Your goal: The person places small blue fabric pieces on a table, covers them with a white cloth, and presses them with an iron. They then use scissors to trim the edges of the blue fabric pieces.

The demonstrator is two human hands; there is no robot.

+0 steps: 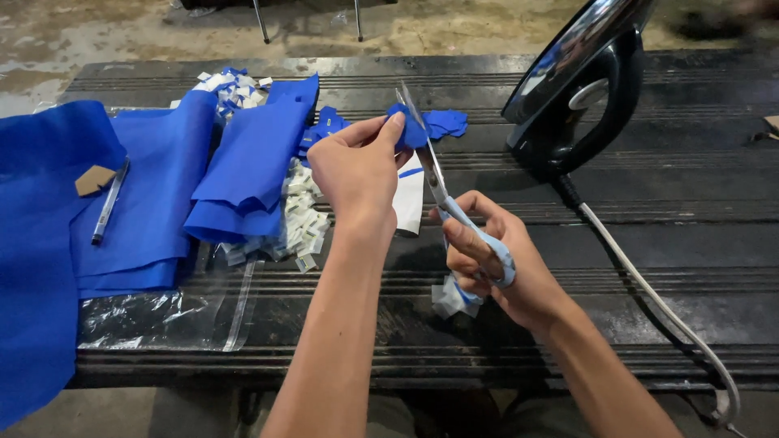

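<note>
Left hand (357, 166) pinching small blue fabric piece (408, 130) taut at frame ctr – right hand (495, 264) gripping scissors (442, 195), blades w/ the piece between for cutting.

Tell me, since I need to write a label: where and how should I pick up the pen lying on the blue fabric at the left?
Pinch the pen at mid-barrel from straight above. It lies flat on the folded blue fabric, slanting with its tip toward you, long sides clear. Only the brown card scrap sits near its far end, so a mid-barrel grip likely avoids it.
</note>
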